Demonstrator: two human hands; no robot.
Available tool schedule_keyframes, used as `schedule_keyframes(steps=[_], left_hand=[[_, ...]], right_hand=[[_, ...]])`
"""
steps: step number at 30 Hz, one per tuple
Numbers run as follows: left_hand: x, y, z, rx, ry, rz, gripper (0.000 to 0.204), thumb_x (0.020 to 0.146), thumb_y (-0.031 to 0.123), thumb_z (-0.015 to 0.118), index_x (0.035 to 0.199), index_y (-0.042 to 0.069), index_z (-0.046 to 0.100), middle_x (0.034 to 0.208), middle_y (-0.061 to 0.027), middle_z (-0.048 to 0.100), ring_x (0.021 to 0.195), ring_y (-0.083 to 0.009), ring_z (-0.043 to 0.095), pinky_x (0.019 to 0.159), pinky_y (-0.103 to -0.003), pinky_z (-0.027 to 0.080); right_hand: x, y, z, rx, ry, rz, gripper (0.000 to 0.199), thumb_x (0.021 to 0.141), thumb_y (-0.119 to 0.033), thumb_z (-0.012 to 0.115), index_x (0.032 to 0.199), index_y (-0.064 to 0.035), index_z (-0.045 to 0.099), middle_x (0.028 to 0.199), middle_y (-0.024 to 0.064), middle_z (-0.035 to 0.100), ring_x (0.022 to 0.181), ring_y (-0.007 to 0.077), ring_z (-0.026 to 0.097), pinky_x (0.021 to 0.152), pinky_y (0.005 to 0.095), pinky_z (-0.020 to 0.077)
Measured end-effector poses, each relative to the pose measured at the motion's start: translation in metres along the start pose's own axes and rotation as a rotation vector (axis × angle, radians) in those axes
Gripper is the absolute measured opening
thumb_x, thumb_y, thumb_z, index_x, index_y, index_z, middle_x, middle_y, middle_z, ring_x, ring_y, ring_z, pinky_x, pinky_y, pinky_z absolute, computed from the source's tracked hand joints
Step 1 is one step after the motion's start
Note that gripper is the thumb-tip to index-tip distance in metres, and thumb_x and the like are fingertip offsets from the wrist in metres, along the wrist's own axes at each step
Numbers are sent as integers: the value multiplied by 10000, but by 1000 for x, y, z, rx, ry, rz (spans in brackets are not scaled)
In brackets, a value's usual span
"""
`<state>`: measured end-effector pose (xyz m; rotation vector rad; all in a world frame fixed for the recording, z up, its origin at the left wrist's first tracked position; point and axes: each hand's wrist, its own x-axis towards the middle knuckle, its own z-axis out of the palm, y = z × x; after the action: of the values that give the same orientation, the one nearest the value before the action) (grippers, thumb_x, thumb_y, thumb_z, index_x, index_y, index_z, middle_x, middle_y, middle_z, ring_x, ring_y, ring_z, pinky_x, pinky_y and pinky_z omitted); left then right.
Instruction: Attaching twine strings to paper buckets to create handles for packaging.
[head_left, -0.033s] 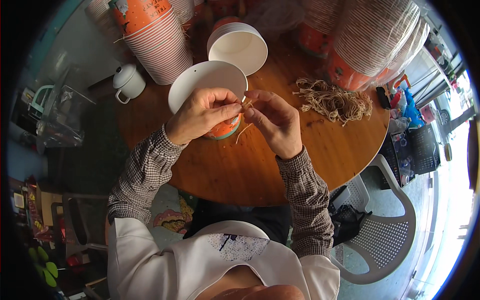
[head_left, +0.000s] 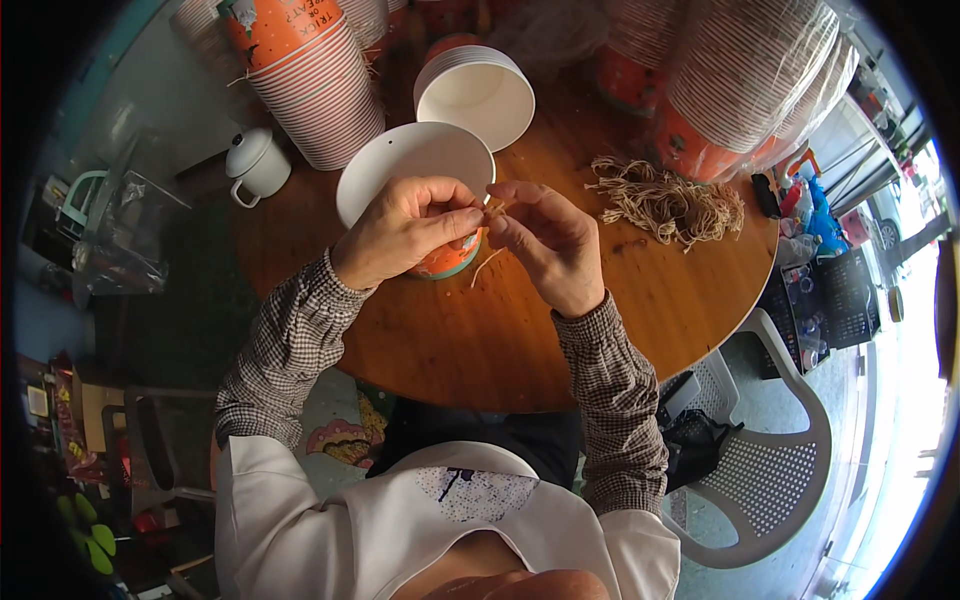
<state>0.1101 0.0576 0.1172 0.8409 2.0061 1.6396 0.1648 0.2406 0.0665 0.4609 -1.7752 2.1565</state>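
A paper bucket [head_left: 375, 170], white inside and orange outside with a green base band, lies tilted on the table with its mouth away from me. My left hand [head_left: 412, 228] is at its near rim, thumb and forefinger pinched on a piece of tan twine [head_left: 488, 262]. From the right, my right hand [head_left: 550, 245] closes thumb and fingertips on the same twine, close beside the left fingertips. One loose twine end hangs below the fingers. Part of the bucket's side is hidden behind my hands. A small hole shows in its far wall.
Round wooden table [head_left: 480, 350]. At the back stand a bucket stack [head_left: 315, 110], another stack lying open end toward me [head_left: 480, 100], and plastic-wrapped stacks [head_left: 750, 80]. Tan twine bundle [head_left: 670, 200] lies right; a white lidded mug [head_left: 258, 165] is left. A grey plastic chair [head_left: 770, 480] stands lower right.
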Motion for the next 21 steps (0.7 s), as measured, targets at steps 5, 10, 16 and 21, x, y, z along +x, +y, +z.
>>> schedule_keyframes(steps=[5, 10, 16, 21], left_hand=[[1, -2, -2, 21, -8, 10, 173, 925, 140, 616, 973, -25, 641, 851, 0, 633, 817, -54, 591, 757, -213, 496], [1, -3, -4, -14, -31, 57, 149, 928, 109, 604, 991, -23, 632, 912, -13, 642, 872, -71, 600, 811, -226, 493], [-1, -4, -14, 190, 5, 58, 123, 909, 82, 617, 994, -6, 632, 935, -28, 653, 890, -84, 602, 829, -248, 496], [2, -10, -13, 168, -9, 91, 131, 899, 83, 631, 993, -8, 631, 915, -26, 653, 883, -85, 607, 823, -253, 501]], right_hand=[[1, 0, -3, -56, 7, -29, 118, 888, -39, 647, 999, 1, 643, 809, 35, 672, 745, 81, 638, 684, 223, 516], [0, -12, -1, -189, 58, 9, 59, 885, -27, 642, 939, -2, 646, 777, 34, 676, 715, 82, 642, 647, 219, 514], [1, -16, -1, -394, 97, -116, 67, 871, -38, 661, 928, -3, 658, 730, 25, 661, 620, 66, 611, 575, 206, 492], [2, -25, -3, -483, 85, -50, 68, 871, -53, 666, 927, -13, 666, 716, 2, 646, 582, 53, 579, 526, 197, 465]])
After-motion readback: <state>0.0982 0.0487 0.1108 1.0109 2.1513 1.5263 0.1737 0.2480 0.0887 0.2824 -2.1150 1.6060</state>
